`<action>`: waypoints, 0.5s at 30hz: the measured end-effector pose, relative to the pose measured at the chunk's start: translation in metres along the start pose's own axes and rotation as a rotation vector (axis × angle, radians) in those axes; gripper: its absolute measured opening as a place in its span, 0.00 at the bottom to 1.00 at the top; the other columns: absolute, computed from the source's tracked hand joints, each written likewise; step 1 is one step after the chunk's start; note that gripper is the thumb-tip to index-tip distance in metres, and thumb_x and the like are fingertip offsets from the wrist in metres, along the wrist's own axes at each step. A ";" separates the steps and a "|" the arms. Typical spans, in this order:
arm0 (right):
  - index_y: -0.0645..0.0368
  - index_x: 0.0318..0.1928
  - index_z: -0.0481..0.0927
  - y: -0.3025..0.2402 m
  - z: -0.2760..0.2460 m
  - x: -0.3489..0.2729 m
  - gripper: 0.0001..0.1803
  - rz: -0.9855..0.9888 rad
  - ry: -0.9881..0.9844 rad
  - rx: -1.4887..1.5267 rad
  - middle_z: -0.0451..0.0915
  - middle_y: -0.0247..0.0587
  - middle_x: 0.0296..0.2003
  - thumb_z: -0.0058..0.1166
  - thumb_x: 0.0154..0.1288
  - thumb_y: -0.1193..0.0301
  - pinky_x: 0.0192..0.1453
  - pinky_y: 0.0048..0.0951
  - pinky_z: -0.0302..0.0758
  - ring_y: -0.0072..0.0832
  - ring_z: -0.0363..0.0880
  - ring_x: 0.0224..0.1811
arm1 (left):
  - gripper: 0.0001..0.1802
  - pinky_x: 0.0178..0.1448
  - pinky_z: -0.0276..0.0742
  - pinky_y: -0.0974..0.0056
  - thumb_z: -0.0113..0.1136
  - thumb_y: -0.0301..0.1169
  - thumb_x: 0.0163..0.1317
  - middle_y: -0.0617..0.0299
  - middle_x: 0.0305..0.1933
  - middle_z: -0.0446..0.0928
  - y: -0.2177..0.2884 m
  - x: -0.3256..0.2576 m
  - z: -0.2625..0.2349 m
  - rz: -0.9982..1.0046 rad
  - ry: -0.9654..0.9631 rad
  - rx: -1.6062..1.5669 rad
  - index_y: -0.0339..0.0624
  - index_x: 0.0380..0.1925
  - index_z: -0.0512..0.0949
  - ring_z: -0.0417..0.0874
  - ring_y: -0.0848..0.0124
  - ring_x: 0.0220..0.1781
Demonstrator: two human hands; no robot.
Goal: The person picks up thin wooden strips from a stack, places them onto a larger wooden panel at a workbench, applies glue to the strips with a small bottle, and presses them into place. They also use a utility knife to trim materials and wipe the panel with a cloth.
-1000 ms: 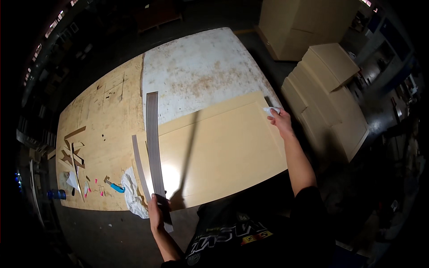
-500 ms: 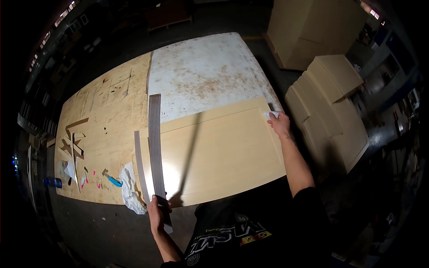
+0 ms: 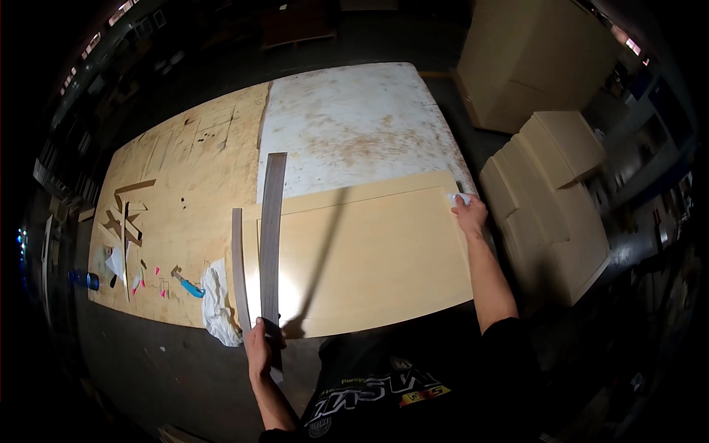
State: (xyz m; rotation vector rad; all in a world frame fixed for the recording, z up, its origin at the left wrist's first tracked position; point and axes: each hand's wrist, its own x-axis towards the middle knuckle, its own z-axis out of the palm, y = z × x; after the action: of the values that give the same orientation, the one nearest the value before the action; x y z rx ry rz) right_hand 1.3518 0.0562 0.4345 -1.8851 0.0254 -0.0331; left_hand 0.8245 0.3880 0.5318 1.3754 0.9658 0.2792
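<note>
A pale wood-grain panel [image 3: 384, 255] with a framed border lies on the near side of the table. My left hand [image 3: 260, 348] is closed round the near end of a long dark grey wood-grain strip [image 3: 272, 229], which stretches away over the panel's left part. A narrower grey strip [image 3: 238, 258] lies just left of it. At the panel's right edge, near its far corner, my right hand [image 3: 471, 215] pinches a small white wad [image 3: 459, 198], cloth or paper, against the panel. Beside the strips, a crumpled white cloth [image 3: 216, 306] hangs over the table's near edge.
A blue-handled tool [image 3: 190, 287] lies left of the cloth. Thin wood offcuts [image 3: 125, 225] and small pink bits are scattered at the table's left. A stained white sheet [image 3: 354, 129] covers the far right. Stacked boards [image 3: 539, 199] stand right of the table, a big brown block [image 3: 535, 66] behind.
The whole view has shifted, so the table sits slightly farther right. Both hands keep their holds, with the white wad still at the panel's right edge.
</note>
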 end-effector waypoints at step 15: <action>0.55 0.61 0.76 -0.042 0.019 -0.038 0.17 0.340 -0.510 0.701 0.81 0.33 0.50 0.57 0.76 0.69 0.51 0.29 0.76 0.26 0.80 0.49 | 0.34 0.33 0.79 0.62 0.40 0.54 0.83 0.54 0.28 0.84 -0.019 -0.011 -0.048 -0.094 0.147 -0.151 0.36 0.31 0.80 0.82 0.68 0.25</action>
State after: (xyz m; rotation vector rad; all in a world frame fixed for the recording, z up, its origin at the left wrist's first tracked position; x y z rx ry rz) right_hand 1.3149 0.0885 0.4683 -1.1268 -0.0151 0.5973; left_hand 0.7769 0.4089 0.5240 1.1807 1.1058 0.3789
